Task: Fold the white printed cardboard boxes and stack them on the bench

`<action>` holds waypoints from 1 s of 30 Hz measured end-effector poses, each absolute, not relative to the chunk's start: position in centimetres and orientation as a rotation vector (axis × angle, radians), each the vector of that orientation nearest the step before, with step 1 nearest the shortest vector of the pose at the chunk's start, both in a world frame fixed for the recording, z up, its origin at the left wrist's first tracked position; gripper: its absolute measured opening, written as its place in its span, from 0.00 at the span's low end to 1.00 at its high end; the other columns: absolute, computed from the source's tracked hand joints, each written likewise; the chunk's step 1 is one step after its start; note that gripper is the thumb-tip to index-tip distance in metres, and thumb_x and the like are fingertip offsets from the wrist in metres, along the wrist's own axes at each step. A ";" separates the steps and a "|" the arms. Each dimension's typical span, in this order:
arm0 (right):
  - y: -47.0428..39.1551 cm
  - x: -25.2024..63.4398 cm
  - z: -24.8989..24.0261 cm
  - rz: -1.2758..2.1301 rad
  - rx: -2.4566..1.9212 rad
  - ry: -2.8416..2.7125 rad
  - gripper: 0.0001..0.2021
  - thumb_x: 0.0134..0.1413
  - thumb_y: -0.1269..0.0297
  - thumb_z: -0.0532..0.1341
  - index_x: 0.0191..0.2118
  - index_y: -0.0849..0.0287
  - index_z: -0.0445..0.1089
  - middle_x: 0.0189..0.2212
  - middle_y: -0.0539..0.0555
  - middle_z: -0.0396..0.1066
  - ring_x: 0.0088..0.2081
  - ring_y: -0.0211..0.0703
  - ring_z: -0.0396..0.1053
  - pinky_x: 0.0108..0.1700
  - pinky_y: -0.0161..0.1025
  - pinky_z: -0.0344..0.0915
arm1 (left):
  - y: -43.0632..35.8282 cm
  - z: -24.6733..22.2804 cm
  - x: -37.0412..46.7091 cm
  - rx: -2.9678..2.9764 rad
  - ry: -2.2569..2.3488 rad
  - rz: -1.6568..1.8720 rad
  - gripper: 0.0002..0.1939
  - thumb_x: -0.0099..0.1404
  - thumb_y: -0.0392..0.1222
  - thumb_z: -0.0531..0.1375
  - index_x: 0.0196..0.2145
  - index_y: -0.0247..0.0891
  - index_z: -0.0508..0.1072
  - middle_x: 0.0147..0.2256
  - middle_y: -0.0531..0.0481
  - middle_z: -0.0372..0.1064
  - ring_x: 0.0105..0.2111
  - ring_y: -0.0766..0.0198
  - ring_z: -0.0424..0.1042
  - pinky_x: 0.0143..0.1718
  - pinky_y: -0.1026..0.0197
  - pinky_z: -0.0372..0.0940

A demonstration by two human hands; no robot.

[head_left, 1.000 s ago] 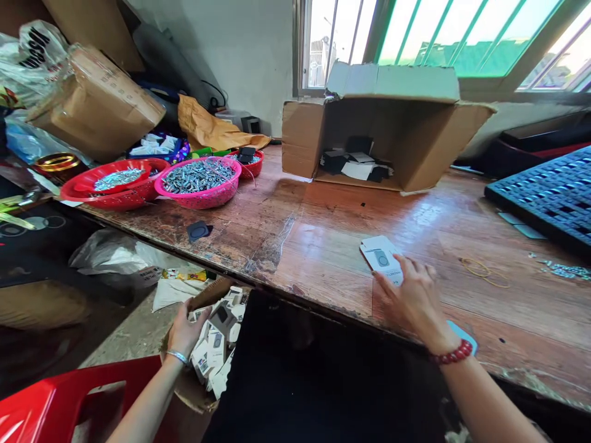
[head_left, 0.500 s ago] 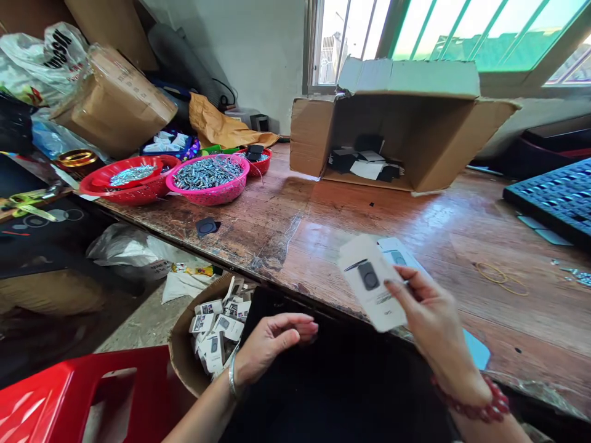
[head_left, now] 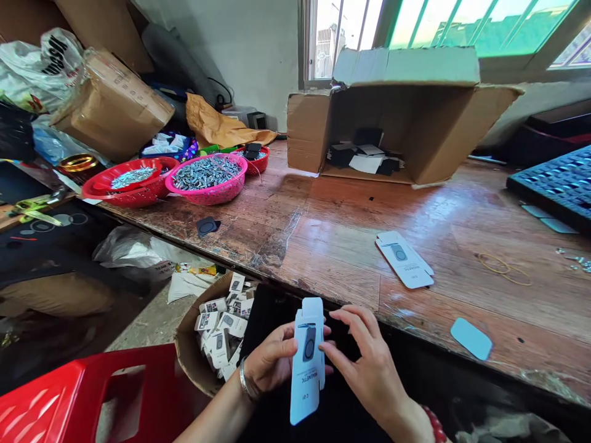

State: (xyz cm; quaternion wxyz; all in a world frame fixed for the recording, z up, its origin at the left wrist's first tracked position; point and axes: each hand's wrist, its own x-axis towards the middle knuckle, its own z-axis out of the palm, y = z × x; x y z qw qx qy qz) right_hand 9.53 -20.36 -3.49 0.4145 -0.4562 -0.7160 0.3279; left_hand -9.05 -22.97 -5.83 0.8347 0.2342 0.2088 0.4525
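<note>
A flat white printed carton (head_left: 305, 363) with a grey device picture is upright over the lap, below the table edge. My left hand (head_left: 276, 359) holds its left side, thumb in front and fingers behind. My right hand (head_left: 364, 354) is at the carton's right edge, fingers apart, with the thumb tip at or very near the edge; contact is unclear. On the table lie further flat printed cartons (head_left: 404, 259), close together. A pale rounded card (head_left: 471, 338) lies near the table's front edge.
A cardboard box (head_left: 305, 132) with dark and white pieces stands at the back. Pink (head_left: 207, 195) and red (head_left: 124, 198) baskets hold metal parts. A carton bin (head_left: 191, 357) of small boxes stands below, beside a red stool (head_left: 69, 394). A black tray (head_left: 554, 191) is right.
My right hand has brought the carton down and left from above the table. My left hand has taken hold of it, and my right fingers have spread from their grip.
</note>
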 end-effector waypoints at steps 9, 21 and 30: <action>-19.9 8.6 -1.2 1.250 -1.079 -2.148 0.13 0.41 0.79 0.64 0.31 0.56 0.64 0.30 0.46 0.62 0.30 0.37 0.60 0.29 0.33 0.60 | -24.0 -6.0 -8.1 0.455 0.480 0.790 0.30 0.46 0.45 0.74 0.46 0.29 0.75 0.37 0.40 0.77 0.36 0.52 0.78 0.40 0.57 0.69; -19.6 8.9 -1.9 0.927 -1.112 -2.171 0.07 0.49 0.69 0.67 0.26 0.57 0.68 0.40 0.56 0.66 0.45 0.52 0.64 0.44 0.46 0.67 | -23.0 -6.2 -9.5 0.557 0.808 0.849 0.20 0.46 0.47 0.75 0.34 0.31 0.81 0.28 0.48 0.76 0.27 0.66 0.71 0.34 0.64 0.65; -21.7 8.9 -6.6 1.425 -1.244 -1.725 0.18 0.62 0.53 0.57 0.28 0.60 0.71 0.22 0.51 0.69 0.25 0.40 0.65 0.27 0.34 0.63 | -22.9 -7.1 -8.6 0.523 1.069 1.087 0.18 0.48 0.50 0.73 0.30 0.32 0.82 0.25 0.47 0.77 0.26 0.63 0.70 0.32 0.62 0.63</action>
